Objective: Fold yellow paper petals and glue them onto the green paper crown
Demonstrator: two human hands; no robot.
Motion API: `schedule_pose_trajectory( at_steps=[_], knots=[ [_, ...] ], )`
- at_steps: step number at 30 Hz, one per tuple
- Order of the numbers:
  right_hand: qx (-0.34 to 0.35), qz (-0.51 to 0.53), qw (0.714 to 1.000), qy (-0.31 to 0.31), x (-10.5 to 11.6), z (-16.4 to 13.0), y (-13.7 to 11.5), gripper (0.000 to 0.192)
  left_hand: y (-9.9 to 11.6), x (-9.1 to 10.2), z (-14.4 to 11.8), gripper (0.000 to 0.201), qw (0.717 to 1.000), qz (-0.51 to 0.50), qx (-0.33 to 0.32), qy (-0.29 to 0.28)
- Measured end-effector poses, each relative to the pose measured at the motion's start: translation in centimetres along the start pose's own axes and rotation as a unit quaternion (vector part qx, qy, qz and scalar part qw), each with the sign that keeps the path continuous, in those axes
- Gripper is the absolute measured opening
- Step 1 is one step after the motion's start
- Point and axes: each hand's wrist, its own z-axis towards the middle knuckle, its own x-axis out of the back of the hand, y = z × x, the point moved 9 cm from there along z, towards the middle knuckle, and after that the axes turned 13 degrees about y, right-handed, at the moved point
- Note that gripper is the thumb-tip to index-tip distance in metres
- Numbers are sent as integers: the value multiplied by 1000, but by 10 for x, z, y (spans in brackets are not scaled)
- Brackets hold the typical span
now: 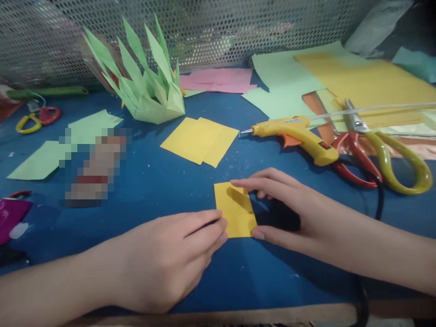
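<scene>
A small yellow paper square [235, 206] lies flat on the blue table in front of me. Along its left edge, the fingertips of my left hand [163, 254] are pressed together on the paper, the thumb mostly hidden under the fingers. My right hand [289, 209] has thumb and fingers spread. Its index fingertip rests at the top of the square and its thumb at the lower right corner. Just beyond lie overlapping yellow paper pieces [195, 141]. A yellow hot glue gun [296, 131] lies past my right hand, nozzle pointing left.
Scissors with red and yellow-green handles [397, 163] lie at right, near a black cord [379, 204]. A folded green paper piece with tall spikes [153, 97] stands at back. Green sheets [286, 72], pink paper [218, 79] and a metal mesh [218, 32] are behind; smaller scissors [29, 123] lie left.
</scene>
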Motion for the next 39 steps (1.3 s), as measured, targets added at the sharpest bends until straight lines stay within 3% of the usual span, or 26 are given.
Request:
schedule_pose_trajectory(
  at_steps=[4,9,12,17,26,31,35,39],
  knots=[
    [35,-49,998,13,3,0,3,58,-17,4,-3,24,992,-84,70,55],
    [61,-111,991,44,3,1,2,64,-38,-2,-5,14,957,-182,198,110],
    [72,-106,991,44,2,1,-4,58,-46,-5,-8,10,949,-156,250,110],
    [67,-36,996,53,4,2,-12,44,-61,-7,-18,58,934,-81,336,93],
    [-48,107,992,39,-1,1,1,42,-54,-14,-17,61,909,-201,354,94],
    [-95,111,988,58,2,3,5,21,-57,-10,-13,34,903,-186,372,107],
    [-88,89,989,83,7,2,3,9,-55,-3,-7,5,916,-151,351,125],
    [-24,40,993,113,12,1,-5,3,-56,1,-6,11,916,-129,352,145]
  ],
)
